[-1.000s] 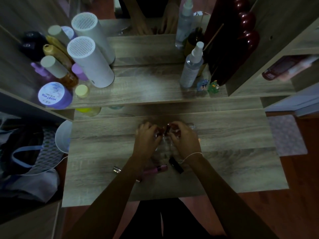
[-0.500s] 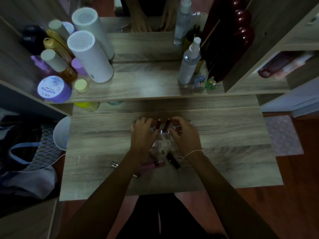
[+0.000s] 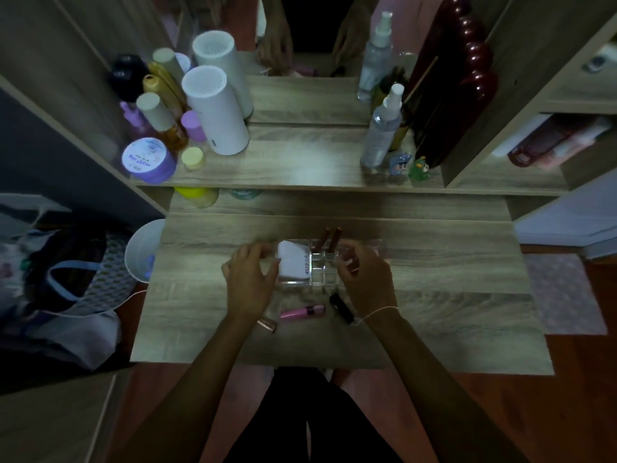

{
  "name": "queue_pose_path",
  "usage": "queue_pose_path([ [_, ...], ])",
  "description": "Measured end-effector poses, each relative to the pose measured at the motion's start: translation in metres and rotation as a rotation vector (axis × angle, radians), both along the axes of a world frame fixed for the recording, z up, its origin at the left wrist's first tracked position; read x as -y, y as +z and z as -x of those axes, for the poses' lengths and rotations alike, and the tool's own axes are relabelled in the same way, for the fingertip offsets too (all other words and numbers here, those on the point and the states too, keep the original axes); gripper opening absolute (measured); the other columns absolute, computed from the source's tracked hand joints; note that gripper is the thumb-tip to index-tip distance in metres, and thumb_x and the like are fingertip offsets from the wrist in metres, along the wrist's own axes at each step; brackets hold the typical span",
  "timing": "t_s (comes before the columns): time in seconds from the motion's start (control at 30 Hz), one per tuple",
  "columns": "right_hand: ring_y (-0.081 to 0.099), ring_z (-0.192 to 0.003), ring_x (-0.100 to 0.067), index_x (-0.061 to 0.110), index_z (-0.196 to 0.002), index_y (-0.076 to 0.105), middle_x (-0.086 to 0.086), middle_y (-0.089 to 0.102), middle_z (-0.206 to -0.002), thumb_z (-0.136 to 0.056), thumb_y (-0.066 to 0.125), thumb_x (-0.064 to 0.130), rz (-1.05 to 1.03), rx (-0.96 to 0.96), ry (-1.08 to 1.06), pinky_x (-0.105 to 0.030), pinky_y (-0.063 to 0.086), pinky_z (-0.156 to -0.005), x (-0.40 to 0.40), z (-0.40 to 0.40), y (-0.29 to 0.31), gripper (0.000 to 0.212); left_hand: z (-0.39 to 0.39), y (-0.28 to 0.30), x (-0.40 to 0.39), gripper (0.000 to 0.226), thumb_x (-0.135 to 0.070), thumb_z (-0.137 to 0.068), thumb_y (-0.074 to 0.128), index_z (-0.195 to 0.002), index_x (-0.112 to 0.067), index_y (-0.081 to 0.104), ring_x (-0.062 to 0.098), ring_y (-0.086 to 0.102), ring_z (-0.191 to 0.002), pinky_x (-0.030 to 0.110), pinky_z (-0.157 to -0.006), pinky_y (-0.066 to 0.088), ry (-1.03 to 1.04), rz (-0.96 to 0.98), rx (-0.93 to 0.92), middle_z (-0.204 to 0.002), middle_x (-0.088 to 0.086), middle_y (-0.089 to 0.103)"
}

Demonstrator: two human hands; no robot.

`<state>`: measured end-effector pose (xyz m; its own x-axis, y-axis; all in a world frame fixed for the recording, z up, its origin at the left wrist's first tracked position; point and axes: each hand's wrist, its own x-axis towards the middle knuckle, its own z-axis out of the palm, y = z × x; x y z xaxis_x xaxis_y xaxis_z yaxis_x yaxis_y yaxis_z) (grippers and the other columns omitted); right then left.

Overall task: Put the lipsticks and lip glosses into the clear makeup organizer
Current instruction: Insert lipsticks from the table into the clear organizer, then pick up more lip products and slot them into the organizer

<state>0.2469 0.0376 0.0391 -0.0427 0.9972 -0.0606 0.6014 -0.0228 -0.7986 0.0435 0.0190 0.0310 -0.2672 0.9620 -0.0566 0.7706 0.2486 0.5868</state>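
Dim light is falling over a wood-grain vanity desk (image 3: 434, 295), with a raised shelf (image 3: 300, 168) and a mirror (image 3: 310, 35) running behind it. Crowding the shelf's left end are a white ribbed cylinder (image 3: 217, 108), amber bottles and a purple-lidded jar (image 3: 147, 160); toward the right a clear spray bottle (image 3: 382, 128) and two small figurines (image 3: 409, 167) are standing beside a dark red bumpy-edged object (image 3: 457, 81). A white bowl (image 3: 143, 252) is sitting off the desk's left edge, next to a heap of bags.

At mid-desk the clear makeup organizer (image 3: 322, 267) is resting between both hands. Two brownish-red tubes (image 3: 329, 238) are standing upright in its back compartments, and a white pad (image 3: 293, 264) with printed lettering is lying in its left section. The left hand (image 3: 248, 282) is curling beside the organizer's left wall, fingers apart and holding nothing. The right hand (image 3: 364, 279) is hovering at the right wall, fingers bent inward around something small and reddish (too dark to tell what it is, or how firmly it is held).

Just in front of the organizer, a pink lip gloss (image 3: 302, 311), a black lipstick (image 3: 342, 308) and a rose-gold lipstick (image 3: 267, 325) are lying flat on the desk, partly tucked under the wrists
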Motion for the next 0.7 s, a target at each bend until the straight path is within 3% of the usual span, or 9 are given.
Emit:
queue_pose_path([
  [0.1, 0.061, -0.075, -0.013, 0.016, -0.103, 0.060, 0.014, 0.054, -0.083, -0.086, 0.065, 0.014, -0.004, -0.005, 0.056, -0.038, 0.058, -0.074, 0.014, 0.008, -0.004, 0.018, 0.015, -0.006, 0.028, 0.022, -0.021, -0.083, 0.066, -0.104, -0.016, 0.061, 0.028, 0.057, -0.095, 0.046, -0.088, 0.043, 0.096, 0.029, 0.017, -0.098, 0.009, 0.057],
  [0.2, 0.062, -0.080, -0.017, 0.017, -0.104, 0.061, -0.001, 0.065, -0.093, -0.086, 0.063, 0.014, 0.055, 0.035, 0.153, -0.039, 0.055, -0.077, 0.030, 0.016, -0.014, 0.019, 0.024, -0.016, 0.055, 0.024, -0.018, -0.084, 0.065, -0.108, -0.014, 0.061, 0.028, 0.059, -0.086, 0.048, -0.082, 0.052, 0.187, 0.025, 0.103, -0.101, 0.012, 0.054],
  [0.27, 0.062, -0.090, -0.023, 0.015, -0.105, 0.062, -0.007, 0.066, -0.100, -0.086, 0.059, 0.014, 0.088, 0.113, 0.241, -0.040, 0.051, -0.083, 0.040, 0.023, -0.023, 0.020, 0.027, -0.022, 0.069, 0.029, -0.024, -0.084, 0.067, -0.110, -0.013, 0.057, 0.028, 0.060, -0.082, 0.041, -0.079, 0.053, 0.279, 0.038, 0.143, -0.106, 0.013, 0.052],
  [0.33, 0.056, -0.104, -0.028, 0.014, -0.111, 0.061, -0.010, 0.063, -0.109, -0.086, 0.058, 0.015, 0.098, 0.260, 0.341, -0.040, 0.045, -0.091, 0.046, 0.024, -0.033, 0.025, 0.024, -0.026, 0.075, 0.044, -0.033, -0.080, 0.070, -0.113, -0.011, 0.051, 0.034, 0.061, -0.087, 0.038, -0.077, 0.048, 0.366, 0.101, 0.178, -0.114, 0.016, 0.050],
  [0.47, 0.045, -0.116, -0.032, 0.011, -0.126, 0.052, -0.016, 0.053, -0.122, -0.089, 0.052, 0.018, 0.125, 0.495, 0.470, -0.040, 0.039, -0.096, 0.058, 0.033, -0.045, 0.038, 0.017, -0.030, 0.079, 0.068, -0.048, -0.073, 0.073, -0.116, -0.006, 0.040, 0.044, 0.059, -0.100, 0.045, -0.078, 0.048, 0.474, 0.201, 0.176, -0.119, 0.022, 0.050],
  [0.6, 0.048, -0.113, -0.034, 0.007, -0.111, 0.059, -0.017, 0.055, -0.116, -0.089, 0.051, 0.016, 0.081, 0.581, 0.495, -0.041, 0.034, -0.102, 0.063, 0.042, -0.049, 0.025, 0.012, -0.036, 0.076, 0.067, -0.046, -0.074, 0.072, -0.118, -0.010, 0.036, 0.044, 0.061, -0.099, 0.046, -0.079, 0.048, 0.449, 0.239, 0.181, -0.120, 0.019, 0.053],
  [0.7, 0.047, -0.115, -0.029, 0.011, -0.113, 0.058, -0.013, 0.053, -0.121, -0.092, 0.047, 0.020, 0.118, 0.628, 0.462, -0.037, 0.035, -0.100, 0.066, 0.044, -0.048, 0.025, 0.018, -0.041, 0.077, 0.057, -0.037, -0.078, 0.069, -0.120, -0.012, 0.038, 0.042, 0.060, -0.101, 0.044, -0.080, 0.046, 0.430, 0.252, 0.197, -0.120, 0.018, 0.055],
])
